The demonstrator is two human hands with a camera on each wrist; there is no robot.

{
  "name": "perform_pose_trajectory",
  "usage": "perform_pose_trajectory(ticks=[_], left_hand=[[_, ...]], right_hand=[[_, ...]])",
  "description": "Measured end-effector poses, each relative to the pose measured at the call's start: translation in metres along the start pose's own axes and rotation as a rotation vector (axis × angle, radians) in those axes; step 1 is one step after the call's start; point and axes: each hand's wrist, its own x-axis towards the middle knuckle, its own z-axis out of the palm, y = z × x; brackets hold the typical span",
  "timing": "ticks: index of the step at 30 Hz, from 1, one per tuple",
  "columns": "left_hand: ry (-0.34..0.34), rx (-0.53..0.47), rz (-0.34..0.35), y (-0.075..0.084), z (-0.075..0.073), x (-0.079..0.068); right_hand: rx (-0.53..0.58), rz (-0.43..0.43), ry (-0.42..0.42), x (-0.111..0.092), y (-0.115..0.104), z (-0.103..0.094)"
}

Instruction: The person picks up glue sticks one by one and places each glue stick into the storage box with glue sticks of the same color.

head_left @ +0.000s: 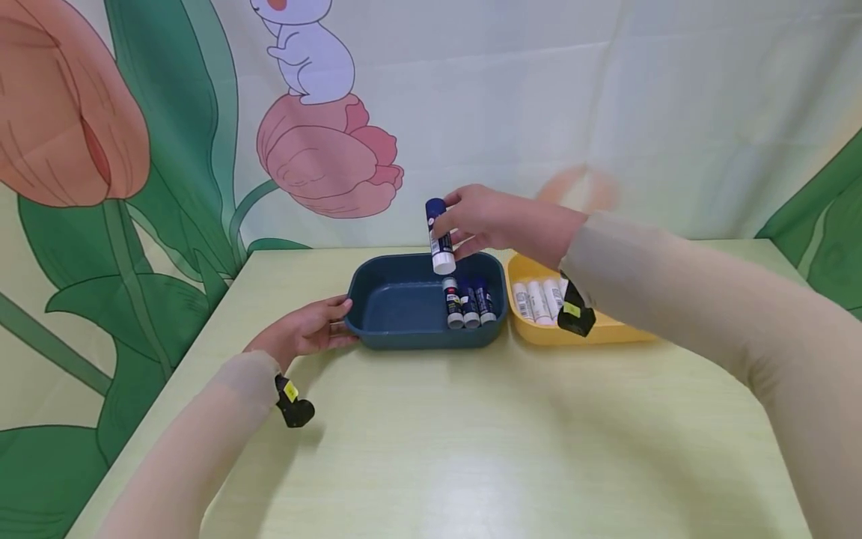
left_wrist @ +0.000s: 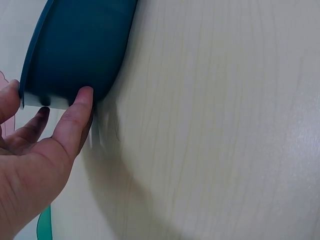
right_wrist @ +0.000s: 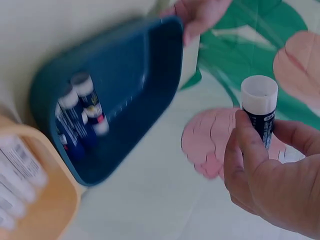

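Note:
My right hand (head_left: 481,217) pinches a dark blue glue stick (head_left: 441,238) between thumb and fingers, above the back of a dark blue plastic bin (head_left: 397,340). The stick leans slightly, its white end down in the head view; that round white end faces the camera in the right wrist view. Three similar glue sticks (head_left: 469,303) lie side by side at the bin's right end. At the opposite end my left hand (head_left: 311,328) holds the bin, thumb at the rim and fingers against the outer wall (left_wrist: 80,60).
A yellow bin (head_left: 592,335) sits right beside the blue one, partly behind my right forearm. Several white sticks (head_left: 539,301) lie in it. The light wooden table (head_left: 471,434) extends toward me, and a printed cloth (head_left: 485,112) hangs behind its back edge.

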Motion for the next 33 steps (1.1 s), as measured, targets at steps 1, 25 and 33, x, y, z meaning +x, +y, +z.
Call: perform_pose_trajectory(ticks=[1, 25, 33], left_hand=[[0.002, -0.001, -0.001, 0.0, 0.0, 0.0], [0.002, -0.014, -0.004, 0.001, -0.003, 0.001], [0.017, -0.031, -0.018, -0.001, -0.003, 0.002]], right_hand=[[-0.008, -0.002, 0.006, 0.004, -0.002, -0.001], [-0.064, 0.052, -0.001, 0.08, 0.022, 0.019], [-0.11, 0.077, -0.007, 0.095, 0.037, 0.026]])
